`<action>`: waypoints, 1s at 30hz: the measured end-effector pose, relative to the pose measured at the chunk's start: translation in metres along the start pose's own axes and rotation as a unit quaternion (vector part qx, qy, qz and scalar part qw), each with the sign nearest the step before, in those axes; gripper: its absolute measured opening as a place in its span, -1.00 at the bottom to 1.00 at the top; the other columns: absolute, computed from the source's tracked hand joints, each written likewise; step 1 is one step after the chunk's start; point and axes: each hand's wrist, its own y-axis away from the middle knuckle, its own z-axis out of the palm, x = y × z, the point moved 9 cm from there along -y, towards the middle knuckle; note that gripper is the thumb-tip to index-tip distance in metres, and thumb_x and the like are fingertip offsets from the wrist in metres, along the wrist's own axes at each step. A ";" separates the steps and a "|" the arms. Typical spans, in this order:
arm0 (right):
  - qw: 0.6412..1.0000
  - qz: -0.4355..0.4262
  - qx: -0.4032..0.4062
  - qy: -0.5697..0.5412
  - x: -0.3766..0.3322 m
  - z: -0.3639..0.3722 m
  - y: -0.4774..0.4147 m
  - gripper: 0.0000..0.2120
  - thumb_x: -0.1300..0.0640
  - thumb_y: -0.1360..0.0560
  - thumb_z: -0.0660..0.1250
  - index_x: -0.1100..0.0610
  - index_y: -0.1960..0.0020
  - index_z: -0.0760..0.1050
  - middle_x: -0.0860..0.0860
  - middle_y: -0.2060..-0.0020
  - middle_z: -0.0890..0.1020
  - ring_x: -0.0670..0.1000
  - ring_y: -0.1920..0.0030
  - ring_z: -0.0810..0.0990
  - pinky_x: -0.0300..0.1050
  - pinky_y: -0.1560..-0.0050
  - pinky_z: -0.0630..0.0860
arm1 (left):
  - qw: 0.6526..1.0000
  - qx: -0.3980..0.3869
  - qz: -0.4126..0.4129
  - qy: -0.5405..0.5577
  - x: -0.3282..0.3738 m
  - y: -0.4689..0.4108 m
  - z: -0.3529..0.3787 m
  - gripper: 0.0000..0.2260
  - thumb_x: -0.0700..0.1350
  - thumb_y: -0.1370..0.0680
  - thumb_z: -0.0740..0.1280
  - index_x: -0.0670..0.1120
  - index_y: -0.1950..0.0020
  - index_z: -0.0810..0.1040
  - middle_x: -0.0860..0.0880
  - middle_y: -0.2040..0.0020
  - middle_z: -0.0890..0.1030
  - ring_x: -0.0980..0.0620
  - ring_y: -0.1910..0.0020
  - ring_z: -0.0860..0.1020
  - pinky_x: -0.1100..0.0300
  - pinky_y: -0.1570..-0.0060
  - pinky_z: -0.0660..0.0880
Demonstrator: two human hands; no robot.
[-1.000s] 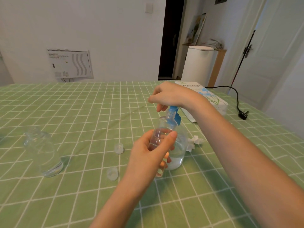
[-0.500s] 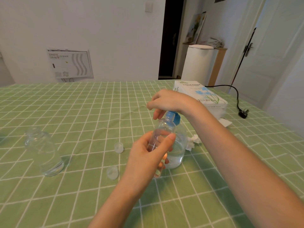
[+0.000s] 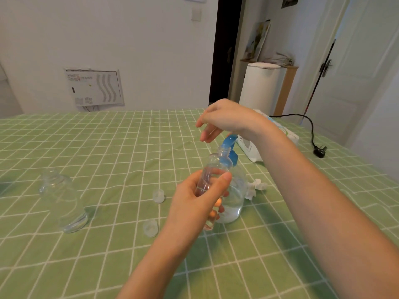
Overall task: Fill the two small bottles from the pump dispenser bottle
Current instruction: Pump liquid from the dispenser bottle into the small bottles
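My left hand (image 3: 198,203) grips a small clear bottle (image 3: 212,171), tilted, with its open mouth right under the blue nozzle of the pump dispenser bottle (image 3: 236,199). The dispenser stands on the table just behind it, with a little clear liquid at its bottom. My right hand (image 3: 226,119) hovers over the blue pump head (image 3: 229,141), fingers loose and apart, its underside touching or nearly touching the top. A second clear bottle (image 3: 62,199) stands open and alone at the left.
Two small clear caps (image 3: 158,196) (image 3: 150,228) lie on the green checked tablecloth (image 3: 108,147) left of my left hand. A crumpled tissue (image 3: 255,187) sits right of the dispenser, a tissue pack (image 3: 250,149) behind it, and a black plug (image 3: 319,151) at the far right.
My right hand pushed the pump head down half a second ago and has now come back up with it. My left hand keeps the small bottle at the nozzle.
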 end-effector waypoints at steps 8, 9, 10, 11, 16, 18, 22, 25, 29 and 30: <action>0.996 0.036 -0.013 0.076 0.002 0.013 -0.008 -0.71 0.20 -0.57 0.10 0.28 -0.16 0.51 0.13 0.14 0.70 0.14 -0.02 0.67 0.00 -0.06 0.57 | 1.000 0.004 -0.003 0.000 0.000 0.000 -0.001 -0.70 0.21 -0.24 0.38 0.07 0.13 0.63 0.08 0.38 0.61 0.14 0.48 0.51 0.36 0.56 0.36; 0.996 0.041 -0.011 0.081 0.004 0.014 -0.009 -0.70 0.20 -0.57 0.10 0.30 -0.16 0.51 0.14 0.12 0.70 0.17 -0.07 0.64 0.04 -0.14 0.55 | 1.000 0.003 -0.003 0.001 0.000 0.000 -0.001 -0.69 0.20 -0.25 0.38 0.06 0.13 0.63 0.07 0.37 0.61 0.13 0.49 0.51 0.35 0.56 0.37; 0.996 0.044 -0.009 0.083 0.006 0.014 -0.010 -0.69 0.20 -0.57 0.10 0.31 -0.17 0.51 0.15 0.10 0.70 0.18 -0.09 0.63 0.06 -0.18 0.53 | 1.000 0.003 -0.002 0.002 0.000 0.000 -0.001 -0.69 0.20 -0.25 0.38 0.05 0.13 0.63 0.07 0.37 0.61 0.13 0.49 0.51 0.35 0.56 0.37; 0.995 0.045 -0.009 0.085 0.006 0.014 -0.011 -0.69 0.20 -0.57 0.09 0.31 -0.18 0.50 0.16 0.08 0.70 0.19 -0.11 0.63 0.07 -0.19 0.52 | 1.000 0.004 -0.002 0.000 0.000 0.000 -0.001 -0.68 0.19 -0.25 0.38 0.04 0.12 0.63 0.07 0.37 0.61 0.13 0.49 0.50 0.35 0.56 0.37; 0.992 0.039 -0.023 0.118 0.006 0.019 -0.012 -0.67 0.18 -0.58 0.06 0.30 -0.19 0.49 0.19 -0.02 0.67 0.17 -0.12 0.62 0.01 -0.15 0.50 | 1.000 0.006 -0.005 -0.002 -0.002 -0.001 -0.001 -0.67 0.20 -0.25 0.38 0.04 0.12 0.62 0.06 0.36 0.62 0.13 0.47 0.51 0.33 0.54 0.39; 0.991 0.035 -0.025 0.129 0.005 0.020 -0.013 -0.67 0.17 -0.58 0.07 0.29 -0.18 0.50 0.19 -0.02 0.66 0.16 -0.10 0.63 0.00 -0.14 0.51 | 1.000 0.010 -0.005 -0.003 -0.002 -0.001 -0.002 -0.68 0.19 -0.24 0.38 0.04 0.13 0.62 0.06 0.37 0.62 0.13 0.47 0.51 0.34 0.55 0.37; 0.989 0.033 -0.024 0.145 0.010 0.025 -0.013 -0.69 0.16 -0.58 0.08 0.28 -0.16 0.50 0.18 -0.01 0.66 0.14 -0.07 0.63 -0.06 -0.07 0.51 | 1.000 0.008 -0.013 -0.007 -0.004 0.000 -0.001 -0.67 0.19 -0.24 0.38 0.02 0.12 0.61 0.07 0.37 0.62 0.15 0.49 0.50 0.36 0.56 0.36; 0.987 0.029 -0.021 0.154 0.012 0.028 -0.013 -0.69 0.14 -0.59 0.09 0.28 -0.17 0.49 0.17 -0.03 0.65 0.13 -0.07 0.63 -0.08 -0.04 0.50 | 1.000 0.007 -0.018 -0.008 -0.006 0.001 -0.001 -0.66 0.16 -0.25 0.38 -0.02 0.10 0.61 0.06 0.38 0.61 0.15 0.52 0.48 0.36 0.58 0.35; 0.988 0.025 -0.012 0.152 0.013 0.028 -0.014 -0.70 0.14 -0.58 0.10 0.27 -0.17 0.49 0.17 -0.02 0.65 0.12 -0.06 0.63 -0.07 -0.04 0.51 | 1.000 0.008 -0.018 -0.009 -0.007 0.001 -0.002 -0.66 0.16 -0.25 0.38 -0.01 0.10 0.61 0.07 0.38 0.60 0.15 0.51 0.48 0.35 0.58 0.35; 0.988 0.024 -0.011 0.151 0.013 0.028 -0.015 -0.70 0.14 -0.58 0.10 0.28 -0.16 0.48 0.17 -0.02 0.65 0.12 -0.06 0.63 -0.06 -0.05 0.51 | 1.000 0.008 -0.018 -0.010 -0.007 0.001 -0.002 -0.66 0.16 -0.25 0.38 -0.01 0.10 0.61 0.07 0.39 0.60 0.15 0.51 0.48 0.35 0.57 0.35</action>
